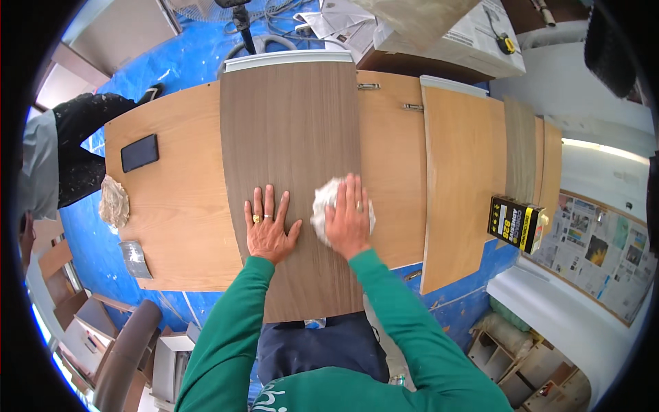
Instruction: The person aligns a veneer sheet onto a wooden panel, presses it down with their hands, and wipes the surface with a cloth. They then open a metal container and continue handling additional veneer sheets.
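Note:
A dark wood-grain panel (290,117) lies across lighter plywood boards (391,172) in front of me. On its lower left, my left hand (270,230) rests palm-down with fingers spread and nothing held. At its right edge my right hand (349,216) presses a crumpled white cloth (321,206), fingers stretched and held close together over it. A black phone (139,153), a crumpled beige rag (113,202) and a small grey sheet (135,259) lie on the left board (178,192).
A co-worker's dark-clothed legs (89,137) are at the left. A can (515,223) sits on the right boards (453,192). Blue sheeting (82,240) covers the floor. A black stand (241,27), boxes (446,48) and a tape measure (506,42) are at the back, a brown roll (127,350) lower left.

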`<state>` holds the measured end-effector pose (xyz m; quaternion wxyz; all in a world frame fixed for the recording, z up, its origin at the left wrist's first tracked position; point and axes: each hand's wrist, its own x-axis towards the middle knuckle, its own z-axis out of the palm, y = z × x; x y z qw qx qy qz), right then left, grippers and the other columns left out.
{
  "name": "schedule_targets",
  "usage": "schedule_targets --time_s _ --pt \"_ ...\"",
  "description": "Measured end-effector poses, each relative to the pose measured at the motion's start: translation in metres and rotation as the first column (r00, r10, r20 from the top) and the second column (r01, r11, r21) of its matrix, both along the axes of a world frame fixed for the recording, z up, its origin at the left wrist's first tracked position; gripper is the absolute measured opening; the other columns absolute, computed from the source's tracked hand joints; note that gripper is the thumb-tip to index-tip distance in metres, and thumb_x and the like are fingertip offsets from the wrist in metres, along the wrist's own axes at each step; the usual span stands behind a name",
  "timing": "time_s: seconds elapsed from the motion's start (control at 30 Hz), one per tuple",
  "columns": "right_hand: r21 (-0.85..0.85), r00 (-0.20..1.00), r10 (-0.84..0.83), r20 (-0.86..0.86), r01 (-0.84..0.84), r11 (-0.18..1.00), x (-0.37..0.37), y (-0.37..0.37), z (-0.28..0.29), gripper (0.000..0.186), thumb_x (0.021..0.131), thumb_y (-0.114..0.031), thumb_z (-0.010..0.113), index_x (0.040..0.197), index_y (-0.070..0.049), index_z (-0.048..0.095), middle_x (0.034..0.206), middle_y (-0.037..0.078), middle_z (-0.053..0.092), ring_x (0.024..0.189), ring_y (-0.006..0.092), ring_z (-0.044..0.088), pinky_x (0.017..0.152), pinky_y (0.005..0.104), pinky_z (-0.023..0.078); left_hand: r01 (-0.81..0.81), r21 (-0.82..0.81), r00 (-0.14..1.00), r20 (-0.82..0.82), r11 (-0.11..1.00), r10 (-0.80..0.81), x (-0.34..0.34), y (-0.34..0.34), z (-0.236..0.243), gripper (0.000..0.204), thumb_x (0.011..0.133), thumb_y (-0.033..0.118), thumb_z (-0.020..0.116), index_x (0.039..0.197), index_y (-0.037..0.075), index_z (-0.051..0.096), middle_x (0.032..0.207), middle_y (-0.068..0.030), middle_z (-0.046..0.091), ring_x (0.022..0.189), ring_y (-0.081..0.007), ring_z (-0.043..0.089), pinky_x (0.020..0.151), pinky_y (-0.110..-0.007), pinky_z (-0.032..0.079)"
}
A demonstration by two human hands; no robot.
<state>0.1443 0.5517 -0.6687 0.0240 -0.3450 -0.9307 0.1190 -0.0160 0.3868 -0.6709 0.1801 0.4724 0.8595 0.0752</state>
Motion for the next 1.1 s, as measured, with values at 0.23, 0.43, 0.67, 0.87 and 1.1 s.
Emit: schedule_targets --time_s 0.23,0.43,0.67,0.87,1.1 --pt "0.206 0.992 -0.01 -0.127 0.036 0.978 -0.157 0.17 -0.022 0.066 0.111 -0.034 0.054 0.16 0.009 0.047 0.173 0.027 0.041 0.164 0.0401 0.033 0.134 0.0523 0.026 -0.017 -0.016 0.999 0.037 1.0 0.018 -0.001 -0.001 -0.005 0.081 0.104 0.062 0.06 0.174 0.029 0.037 0.186 -0.01 0.014 0.172 -0.037 0.008 0.137 -0.062 0.008" --pt "0.201 0.966 0.028 -0.258 0.025 0.979 -0.157 0.182 -0.035 0.059 0.109 -0.027 0.057 0.157 0.007 0.051 0.166 0.027 0.05 0.157 0.042 0.043 0.133 0.0517 0.031 -0.018 -0.005 1.0 0.025 1.0 0.018 -0.001 0.0 -0.003 0.081 0.104 0.063 0.06 0.174 0.029 0.037 0.186 -0.0098 0.016 0.172 -0.0364 0.009 0.137 -0.061 0.008" --pt "0.099 0.99 -0.04 -0.134 0.053 0.994 0.021 -0.004 -0.017 0.062 0.107 -0.024 0.059 0.161 0.006 0.047 0.173 0.025 0.042 0.163 0.0416 0.036 0.133 0.0553 0.028 -0.009 0.077 0.998 -0.054 0.997 0.013 0.002 0.002 0.001 0.077 0.107 0.059 0.057 0.173 0.025 0.04 0.185 -0.0118 0.021 0.171 -0.0375 0.012 0.137 -0.061 0.01" --pt "-0.046 0.978 -0.176 0.109 0.181 0.982 0.16 -0.179 0.003 0.076 0.107 -0.038 0.06 0.163 0.01 0.042 0.176 0.029 0.033 0.165 0.0462 0.03 0.135 0.0573 0.023 0.016 0.104 0.987 -0.163 0.994 0.001 0.004 -0.005 -0.011 0.077 0.109 0.063 0.048 0.175 0.026 0.035 0.185 -0.0106 0.02 0.171 -0.0365 0.012 0.138 -0.06 0.008" --pt "-0.064 0.977 -0.162 0.138 0.172 0.983 0.165 -0.182 -0.003 0.082 0.106 -0.038 0.06 0.163 0.014 0.036 0.176 0.033 0.028 0.166 0.0499 0.024 0.135 0.0598 0.019 0.04 0.086 0.986 -0.167 0.995 -0.026 0.012 -0.006 -0.016 0.078 0.109 0.065 0.047 0.176 0.027 0.033 0.186 -0.0112 0.017 0.172 -0.0367 0.009 0.138 -0.059 0.006"
